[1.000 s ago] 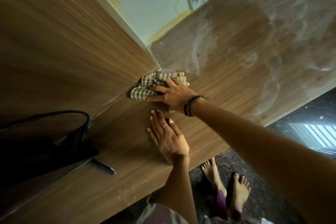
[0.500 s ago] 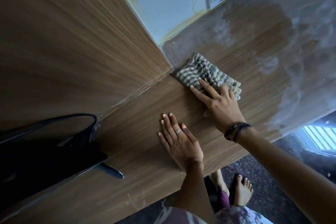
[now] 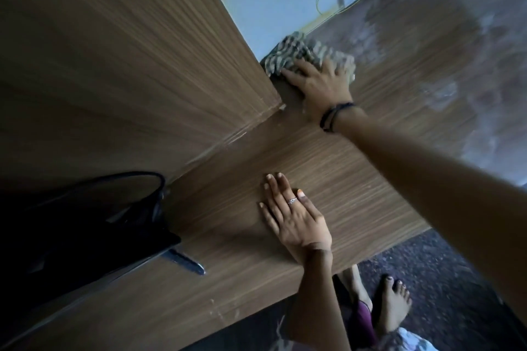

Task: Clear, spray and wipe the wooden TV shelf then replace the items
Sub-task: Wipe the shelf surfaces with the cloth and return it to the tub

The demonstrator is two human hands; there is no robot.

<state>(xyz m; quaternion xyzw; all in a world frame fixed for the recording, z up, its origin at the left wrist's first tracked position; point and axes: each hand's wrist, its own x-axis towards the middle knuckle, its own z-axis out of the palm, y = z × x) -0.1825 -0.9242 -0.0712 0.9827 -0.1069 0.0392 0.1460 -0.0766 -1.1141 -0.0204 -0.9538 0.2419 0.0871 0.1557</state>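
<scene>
Wooden shelf (image 3: 356, 179), streaky grain; crumpled checked cloth (image 3: 299, 57).

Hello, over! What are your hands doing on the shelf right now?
Right hand pressing checked cloth into back corner. Left hand flat on shelf. Dusty patches right. Nothing blocking.

Bare arms, bare feet, a few small ornaments.

The right hand (image 3: 320, 84) wears a doubled dark cord bracelet (image 3: 333, 117) at the wrist. The left hand (image 3: 296, 221) carries a thin silver ring (image 3: 293, 201) on one finger, and its nails look pale, the thumbnail orange-tinted. Both forearms are sleeveless. Below, bare feet (image 3: 392, 305) show beside purple fabric (image 3: 365, 319) and a pale patterned garment.
</scene>
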